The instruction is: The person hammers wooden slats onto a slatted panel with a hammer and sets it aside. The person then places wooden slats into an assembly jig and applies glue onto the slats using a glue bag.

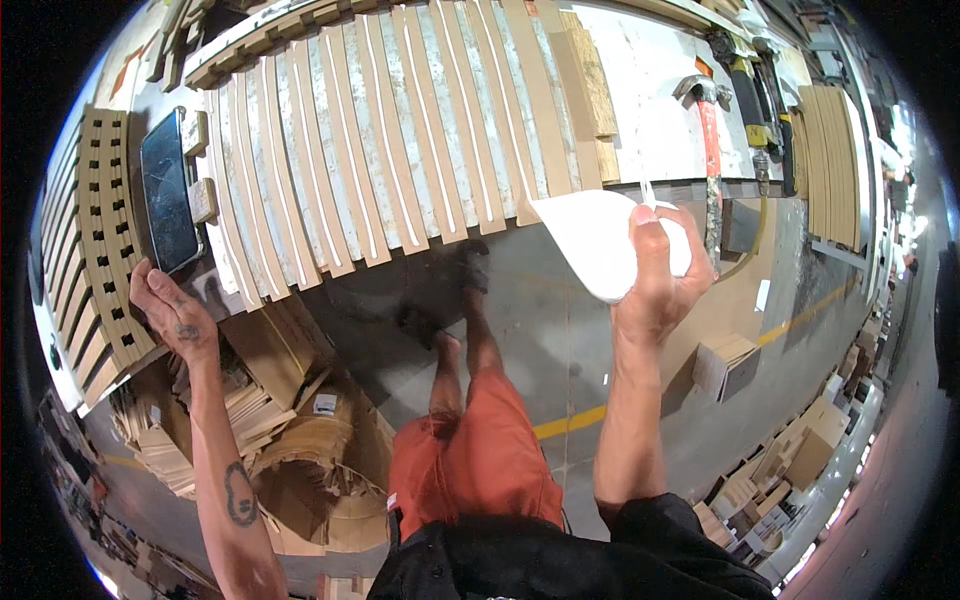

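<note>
My right hand (660, 260) is closed around a white squeeze bottle (595, 245) held tilted. The bottle's pointed tip is at the near end of a tan strip toward the right of the row. Several flat tan strips (390, 140) lie side by side on the workbench, most with a white glue-like line along them. Over at the left, my left hand (178, 315) rests with fingers extended at the bench edge, holding nothing that I can see. Beside it are a dark phone (168, 190) and a stack of notched tan strips (105, 240).
A red-handled hammer (710, 150) and yellow-black tools (748, 105) lie at the right of the bench. Beyond them stands a stack of tan panels (832, 160). Cardboard scraps fill a box (320, 500) below left. A hose (750, 255) hangs over the bench edge.
</note>
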The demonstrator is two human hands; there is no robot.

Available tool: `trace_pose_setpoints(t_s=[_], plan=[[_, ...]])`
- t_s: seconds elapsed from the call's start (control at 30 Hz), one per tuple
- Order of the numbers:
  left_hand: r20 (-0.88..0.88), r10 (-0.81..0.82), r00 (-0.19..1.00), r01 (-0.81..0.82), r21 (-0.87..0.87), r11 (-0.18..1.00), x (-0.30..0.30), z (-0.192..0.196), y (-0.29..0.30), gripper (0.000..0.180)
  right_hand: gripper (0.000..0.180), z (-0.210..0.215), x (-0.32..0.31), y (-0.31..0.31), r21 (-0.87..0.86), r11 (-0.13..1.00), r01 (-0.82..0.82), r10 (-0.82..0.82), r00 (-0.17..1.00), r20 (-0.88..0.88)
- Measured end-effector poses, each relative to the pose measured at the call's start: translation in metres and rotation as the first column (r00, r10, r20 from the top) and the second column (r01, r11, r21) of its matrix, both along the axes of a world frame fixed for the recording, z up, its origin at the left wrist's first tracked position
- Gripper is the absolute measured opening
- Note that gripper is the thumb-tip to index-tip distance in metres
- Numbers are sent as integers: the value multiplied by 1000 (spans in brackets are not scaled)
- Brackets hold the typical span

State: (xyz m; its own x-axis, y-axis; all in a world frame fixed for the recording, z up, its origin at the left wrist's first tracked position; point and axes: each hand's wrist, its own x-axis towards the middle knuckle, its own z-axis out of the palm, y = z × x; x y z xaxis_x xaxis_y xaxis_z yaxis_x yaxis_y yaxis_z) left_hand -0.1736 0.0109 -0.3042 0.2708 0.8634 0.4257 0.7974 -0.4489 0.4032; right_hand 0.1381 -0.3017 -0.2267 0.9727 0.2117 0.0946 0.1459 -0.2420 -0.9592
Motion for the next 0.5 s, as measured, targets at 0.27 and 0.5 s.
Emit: trace_pose_setpoints(t_s=[0.27, 0.5], plan=[[34, 30, 999, -27, -90, 996, 5, -1, -4, 57, 19, 15, 16, 2, -42, 999, -34, 32, 998, -51], [-11, 11, 1000, -12, -92, 996, 2, 4, -1, 58, 21, 13, 74, 93, 257, 965, 45, -12, 992, -129]])
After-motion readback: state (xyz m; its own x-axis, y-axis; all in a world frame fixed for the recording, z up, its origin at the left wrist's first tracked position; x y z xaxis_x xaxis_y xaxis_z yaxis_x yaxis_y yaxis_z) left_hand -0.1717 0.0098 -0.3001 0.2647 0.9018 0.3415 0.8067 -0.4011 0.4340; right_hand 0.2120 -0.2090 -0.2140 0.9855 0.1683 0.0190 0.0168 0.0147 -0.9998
